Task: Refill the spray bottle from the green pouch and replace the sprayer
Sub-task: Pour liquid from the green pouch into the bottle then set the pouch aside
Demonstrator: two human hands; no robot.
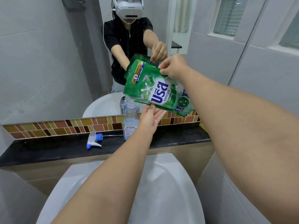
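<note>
A grey-tiled bathroom fills the frame, with a large mirror [48, 62] across the upper left and centre and frosted windows [229, 15] at the upper right. Below the mirror runs a strip of brown and amber mosaic tiles [64, 126], then a black ledge [48, 152] crossing the middle. A white basin [169, 191] takes up the lower centre.

On the ledge, at centre, stands a clear spray bottle [130, 120] with its neck open; it looks nearly empty. Its white and blue sprayer [94, 140] lies on its side on the ledge, to the left and apart from the bottle.

The green pouch [155, 91] is held in the air, tilted, just above and right of the bottle's mouth. The right hand [174, 67] pinches its upper corner. The left hand [151, 117] supports its lower edge with relaxed, straight fingers.
</note>
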